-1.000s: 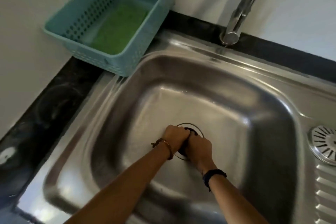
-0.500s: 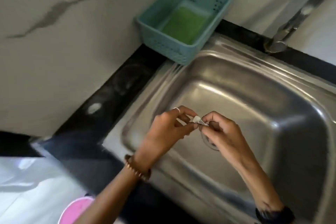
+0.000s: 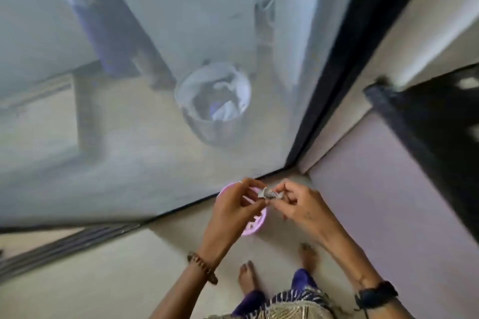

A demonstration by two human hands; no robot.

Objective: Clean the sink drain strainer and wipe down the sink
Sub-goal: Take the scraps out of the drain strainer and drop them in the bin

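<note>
Showing the drain strainer (image 3: 266,193), a small pale metal piece with fine slots, pinched between both hands above a pink bin (image 3: 255,223) on the floor. The left hand (image 3: 233,208) has its fingertips closed on the strainer's left end, the remaining fingers loosely curled; the right hand (image 3: 302,204) pinches the right end between thumb and forefinger, the other fingers partly folded. The strainer's long axis appears to run roughly level from one hand to the other, with a slotted side turned up toward the camera; which way its open mouth faces cannot be told through the blur. The pink bin lies directly beneath and between the hands, its rim partly hidden by the left hand. Just beyond the hands stands a glass door (image 3: 155,85), and a lined waste bin (image 3: 213,103) sits well beyond them behind that glass. A dark counter edge (image 3: 425,137) rises to the right of the right hand. Bare feet (image 3: 247,278) stand nearer the body than the hands. Risk, as a judgement: the grip is fingertip-only on a small, likely wet part, so it could slip into the bin; tipping it off-centre could scatter debris onto the floor.
</note>
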